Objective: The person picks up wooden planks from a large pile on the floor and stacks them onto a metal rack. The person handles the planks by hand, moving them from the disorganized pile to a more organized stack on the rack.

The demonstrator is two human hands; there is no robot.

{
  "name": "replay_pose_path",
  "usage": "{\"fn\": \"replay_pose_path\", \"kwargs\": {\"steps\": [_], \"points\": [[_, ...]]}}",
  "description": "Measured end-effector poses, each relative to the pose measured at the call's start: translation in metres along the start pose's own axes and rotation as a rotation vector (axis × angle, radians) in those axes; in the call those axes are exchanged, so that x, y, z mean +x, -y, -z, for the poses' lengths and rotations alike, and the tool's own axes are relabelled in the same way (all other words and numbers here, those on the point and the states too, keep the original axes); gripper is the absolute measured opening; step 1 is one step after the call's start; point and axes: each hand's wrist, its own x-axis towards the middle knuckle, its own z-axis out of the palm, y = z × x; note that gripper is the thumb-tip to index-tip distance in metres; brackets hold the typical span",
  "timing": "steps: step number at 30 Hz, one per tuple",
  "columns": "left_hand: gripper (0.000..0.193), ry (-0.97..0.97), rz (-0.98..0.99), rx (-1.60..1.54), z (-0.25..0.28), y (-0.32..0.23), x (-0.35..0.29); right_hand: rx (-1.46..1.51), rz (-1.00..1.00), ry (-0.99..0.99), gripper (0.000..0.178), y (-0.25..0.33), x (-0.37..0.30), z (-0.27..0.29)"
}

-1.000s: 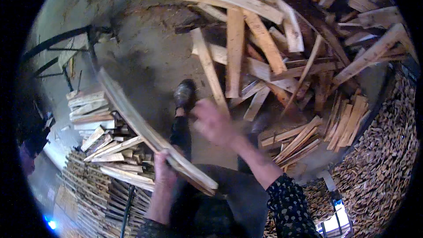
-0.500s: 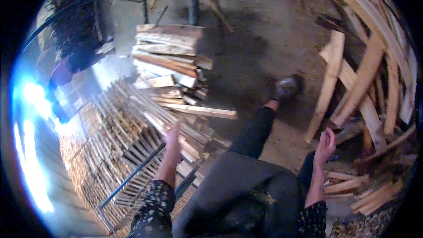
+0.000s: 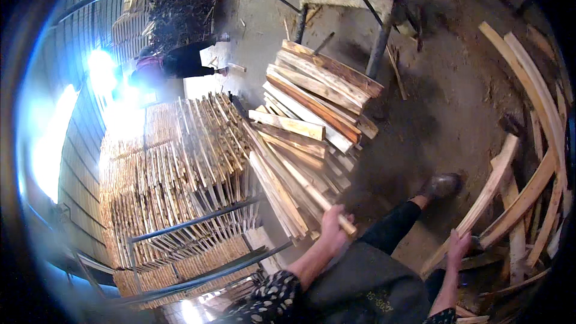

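Gripping the near end of a long wooden slat (image 3: 300,189), the left hand (image 3: 332,228) sits low-centre in the frame, fingers wrapped shut round the wood. From the hand the slat's long axis runs up & to the left, toward mid-frame, lying along the top of a slanted bundle of slats (image 3: 282,195) that fans the same way. Just above, toward upper centre, a neater stack of boards (image 3: 318,93) lies crosswise — long axis tilting from upper left down to lower right — propped against a dark metal frame (image 3: 379,48).

The right hand (image 3: 459,246), lower right of frame, is spread open, fingers apart, holding nothing; it hovers just beside the lower end of a pale curved plank (image 3: 489,189) that leans up toward the right edge — contact can't be told. So the left hand is the one on the slat; the right is well apart from it, w/ the person's dark trouser leg & shoe (image 3: 441,185) between.

Left of frame: a big lattice pile of stacked slats (image 3: 174,168) behind metal rails. Upper left, a second person (image 3: 171,63) bends over, partly lost in window glare.
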Motion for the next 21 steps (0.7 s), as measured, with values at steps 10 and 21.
{"fn": "replay_pose_path", "kwargs": {"steps": [10,21], "points": [[0.025,-0.064,-0.056,-0.020,0.105,-0.061,-0.031,0.156,0.869,0.573,0.041,0.309,-0.111,-0.073],[0.061,-0.046,-0.310,0.918,0.064,-0.086,0.063,0.071,0.527,0.435,0.016,0.140,-0.061,-0.039]]}}
